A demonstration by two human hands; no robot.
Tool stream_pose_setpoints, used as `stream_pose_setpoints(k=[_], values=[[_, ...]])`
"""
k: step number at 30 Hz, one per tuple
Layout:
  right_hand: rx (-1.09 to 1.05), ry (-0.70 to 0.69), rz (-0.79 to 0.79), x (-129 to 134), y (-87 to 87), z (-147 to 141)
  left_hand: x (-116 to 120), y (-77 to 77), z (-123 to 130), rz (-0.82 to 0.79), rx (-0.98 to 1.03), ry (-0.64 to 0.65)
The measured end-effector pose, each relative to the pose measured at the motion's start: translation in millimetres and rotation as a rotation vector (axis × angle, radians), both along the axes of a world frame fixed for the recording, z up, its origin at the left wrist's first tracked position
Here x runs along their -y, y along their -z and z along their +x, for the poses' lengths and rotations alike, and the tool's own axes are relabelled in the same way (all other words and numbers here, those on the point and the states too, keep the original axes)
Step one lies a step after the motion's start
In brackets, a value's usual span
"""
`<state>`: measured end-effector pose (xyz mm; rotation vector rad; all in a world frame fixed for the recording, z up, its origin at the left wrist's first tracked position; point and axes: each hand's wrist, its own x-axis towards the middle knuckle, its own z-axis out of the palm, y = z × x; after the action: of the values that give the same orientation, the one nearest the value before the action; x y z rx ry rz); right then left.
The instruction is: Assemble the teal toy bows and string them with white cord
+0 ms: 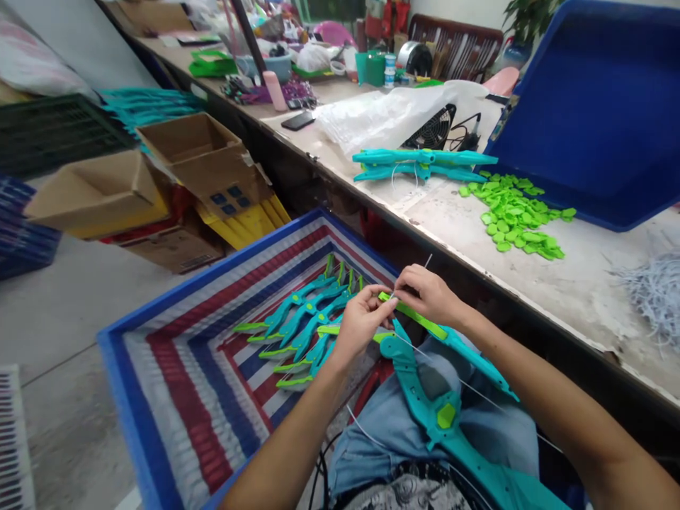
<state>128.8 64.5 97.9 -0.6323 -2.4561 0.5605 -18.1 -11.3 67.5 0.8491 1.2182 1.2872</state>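
A teal plastic frame with a green hexagonal cap (446,416) lies across my lap. Its lime-green bar (419,319) reaches up to my fingers. My left hand (364,322) pinches the bar's far end. Close against it, my right hand (428,292) has its fingers closed on a thin white cord (429,261), whose tip sticks up above the knuckles. More of the cord runs slack over my jeans. Left of my hands, several similar teal and green assemblies (308,309) lie in a row inside a blue-rimmed crate (175,278) with a striped lining.
On the workbench (574,304) are two teal frames (425,157), a pile of green caps (515,216), a large blue bin (600,106), grey-white strands (656,294), a phone (298,121) and a small fan (433,127). Cardboard boxes (207,163) stand beyond the crate.
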Motion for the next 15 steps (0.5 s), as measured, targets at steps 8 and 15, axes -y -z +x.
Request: stream_pose_setpoints(k=[8, 15], values=[[-0.192, 0.567, 0.11, -55, -6.5, 20, 4, 2.6, 12, 0.29, -0.373, -0.154], [-0.421, 0.378, -0.036, 6, -21.9, -11, -17, -16.3, 6, 0.077, 0.13, 0.039]])
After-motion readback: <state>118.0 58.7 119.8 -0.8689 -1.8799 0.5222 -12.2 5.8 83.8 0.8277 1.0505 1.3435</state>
